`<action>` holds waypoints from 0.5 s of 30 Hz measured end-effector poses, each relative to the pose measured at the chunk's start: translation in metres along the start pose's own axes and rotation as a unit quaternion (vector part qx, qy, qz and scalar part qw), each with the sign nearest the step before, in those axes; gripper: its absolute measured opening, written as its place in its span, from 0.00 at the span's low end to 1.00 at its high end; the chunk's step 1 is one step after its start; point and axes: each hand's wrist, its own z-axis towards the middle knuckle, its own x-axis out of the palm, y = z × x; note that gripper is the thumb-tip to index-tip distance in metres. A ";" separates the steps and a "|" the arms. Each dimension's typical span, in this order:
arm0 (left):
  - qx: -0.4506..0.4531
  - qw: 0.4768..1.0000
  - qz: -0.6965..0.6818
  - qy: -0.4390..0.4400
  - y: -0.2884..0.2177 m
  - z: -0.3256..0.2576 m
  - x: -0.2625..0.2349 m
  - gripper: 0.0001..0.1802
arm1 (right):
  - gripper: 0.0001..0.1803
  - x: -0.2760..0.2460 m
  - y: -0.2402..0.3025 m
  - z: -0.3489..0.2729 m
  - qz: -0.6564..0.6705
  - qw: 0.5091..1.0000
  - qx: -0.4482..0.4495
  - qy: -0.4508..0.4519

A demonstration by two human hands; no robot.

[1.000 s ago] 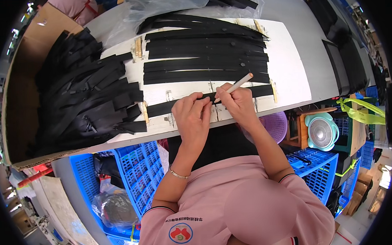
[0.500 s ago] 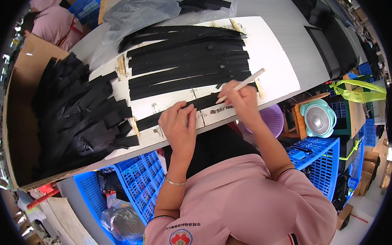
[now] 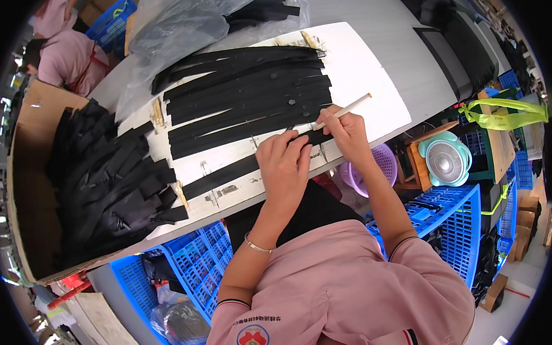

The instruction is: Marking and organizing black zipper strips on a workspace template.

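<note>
The place looks like a workshop, with a long grey bench (image 3: pixel 405 28) and on it a white work board (image 3: pixel 370 90) that lies tilted across the picture and carries stains of old glue near its front edge. On the near edge of this board lies one black strap (image 3: pixel 227 173), apart from the others, probably so that it can be treated alone. The left hand (image 3: pixel 283 166) presses flat on this strap with the fingers spread, a holding-down grip and not a closed one, which seems to keep the strip from sliding. The right hand (image 3: pixel 342 130) is closed in a narrow pinch on a thin pale wooden stick (image 3: pixel 347 110); its lower tip meets the strap end just beside the left fingertips, and the free end points up and to the right. Whether the tip carries glue I cannot tell. Behind the hands, a row of similar black straps (image 3: pixel 249 94) lies side by side on the board, ordered as if drying or waiting. To the left, a cardboard box (image 3: pixel 27 181) holds a loose heap of more black pieces (image 3: pixel 106 184). A clear plastic bag (image 3: pixel 179 24) with dark strips rests at the far end. Under the bench stand blue plastic crates (image 3: pixel 454 227), a purple basket (image 3: pixel 382 163) and a small fan (image 3: pixel 449 160). Another person in pink (image 3: pixel 65 52) works at the upper left.
</note>
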 end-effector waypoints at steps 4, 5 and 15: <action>0.008 1.000 0.023 0.009 0.005 0.003 0.014 0.10 | 0.14 0.004 0.003 0.001 0.002 1.000 -0.008 0.009; 0.008 1.000 0.021 0.011 0.004 0.003 0.015 0.10 | 0.14 0.002 0.004 0.001 0.001 1.000 -0.007 0.007; 0.013 0.999 0.039 0.007 0.002 0.005 0.019 0.10 | 0.15 -0.004 0.005 -0.004 -0.009 1.000 -0.005 0.013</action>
